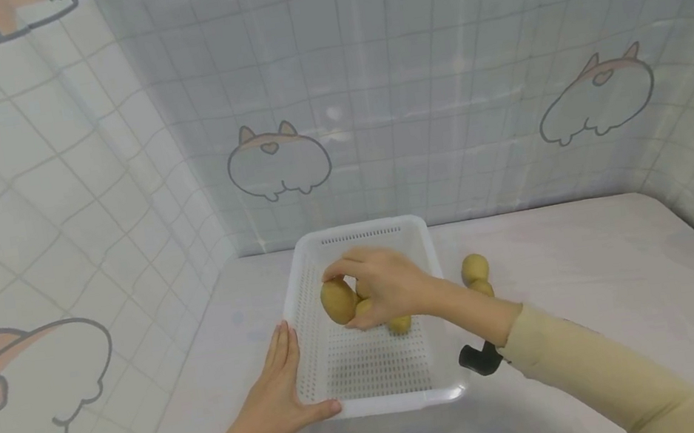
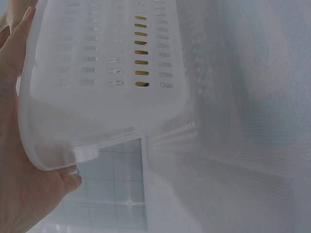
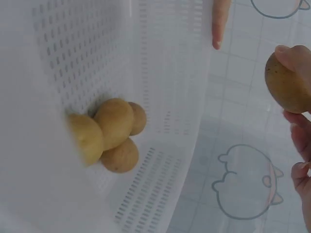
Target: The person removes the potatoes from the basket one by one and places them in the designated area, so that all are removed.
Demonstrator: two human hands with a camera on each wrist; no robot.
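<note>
Nearest the person, a beige sleeve (image 1: 601, 365) reaches in from four o'clock, with a black piece (image 1: 480, 359) just beside its cuff; how that piece is attached cannot be told. The left hand (image 1: 279, 395) is spread wide at eight o'clock of the white basket (image 1: 388, 404), its straight fingers against the left rim and its thumb out along the near rim. The basket sits upright on the table (image 1: 597, 269). Over it, the right hand (image 1: 384, 282) holds a potato (image 1: 338, 301) between thumb and fingers, parted only by the potato's width; the potato is toward ten o'clock of the basket's middle. Within the basket, four potatoes (image 3: 115, 122) lie bunched together. Outside, near the three o'clock rim, two more potatoes (image 1: 474, 268) lie on the table, the closer one partly hidden by the forearm. Farthest off, at twelve o'clock, stands a gridded cloth (image 1: 391, 60) bearing outlined animal drawings (image 1: 279, 167) at eleven and two o'clock.
</note>
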